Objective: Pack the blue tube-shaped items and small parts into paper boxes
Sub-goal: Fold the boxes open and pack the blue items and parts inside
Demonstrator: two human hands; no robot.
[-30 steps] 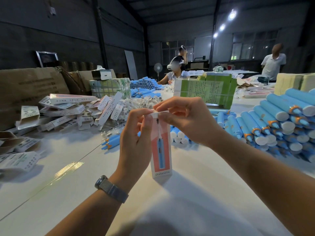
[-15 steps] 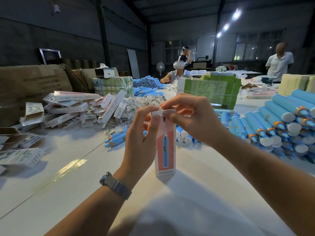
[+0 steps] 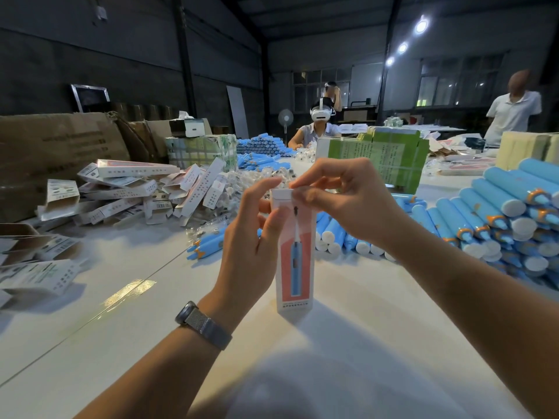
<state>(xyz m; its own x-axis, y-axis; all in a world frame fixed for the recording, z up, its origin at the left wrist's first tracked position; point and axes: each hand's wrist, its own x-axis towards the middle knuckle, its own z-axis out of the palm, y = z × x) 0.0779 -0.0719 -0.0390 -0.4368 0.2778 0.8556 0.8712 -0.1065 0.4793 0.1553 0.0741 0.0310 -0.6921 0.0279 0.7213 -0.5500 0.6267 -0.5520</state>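
A tall narrow paper box [image 3: 295, 267], white with a red panel and a blue tube printed on it, stands upright on the white table [image 3: 121, 343]. My left hand [image 3: 251, 252] grips its upper left side. My right hand [image 3: 348, 201] pinches the white top flap with thumb and fingertips. Behind my hands lie loose blue tubes [image 3: 208, 246] with white caps. A big stack of blue tubes [image 3: 508, 219] fills the right side. Small parts in clear wrappers [image 3: 254, 179] are heaped beyond the box. What is inside the box is hidden.
A heap of paper boxes [image 3: 136, 192] lies at the left, with more [image 3: 36, 276] near the left edge. Brown cartons [image 3: 54, 152] stand behind them. Green bundles [image 3: 378, 155] sit at the back. A person in a headset [image 3: 317, 128] sits opposite; another person [image 3: 514, 107] stands far right.
Both hands stay on the top of the upright box. My right fingers have pressed the top flap further down and the box has shifted slightly right.
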